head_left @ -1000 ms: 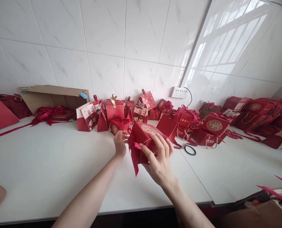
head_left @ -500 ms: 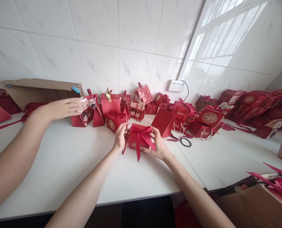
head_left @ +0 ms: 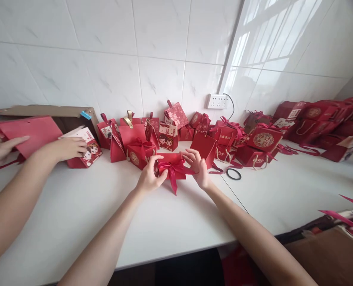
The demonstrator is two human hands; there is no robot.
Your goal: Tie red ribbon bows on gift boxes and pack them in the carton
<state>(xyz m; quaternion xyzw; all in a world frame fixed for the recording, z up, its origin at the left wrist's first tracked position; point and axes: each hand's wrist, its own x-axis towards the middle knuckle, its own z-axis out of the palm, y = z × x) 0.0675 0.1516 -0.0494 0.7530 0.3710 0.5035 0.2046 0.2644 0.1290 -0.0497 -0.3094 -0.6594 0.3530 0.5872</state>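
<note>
A small red gift box (head_left: 180,157) with a red ribbon bow (head_left: 173,171) on its front stands on the white table in front of me. My left hand (head_left: 151,174) grips its left side, the thumb pressing near the bow. At the other side, my right hand (head_left: 197,166) has its fingers stretched and apart, with fingertips by the box's upper right edge. One ribbon tail reaches toward that palm. Just behind stand a red box with a gold round emblem (head_left: 135,158) and a plain red box (head_left: 204,145).
At left, a co-worker's hand (head_left: 70,149) is on a printed red-and-white box (head_left: 89,147); another hand (head_left: 0,151) is at a red box (head_left: 30,133). Behind are a cardboard box (head_left: 45,111), several gift boxes and a power strip (head_left: 217,101). A black ring (head_left: 234,174) lies right.
The box in front of me has tipped, and its bow faces me more. My right hand's fingers have lifted and spread. The co-worker's hand has drawn the printed box leftward.
</note>
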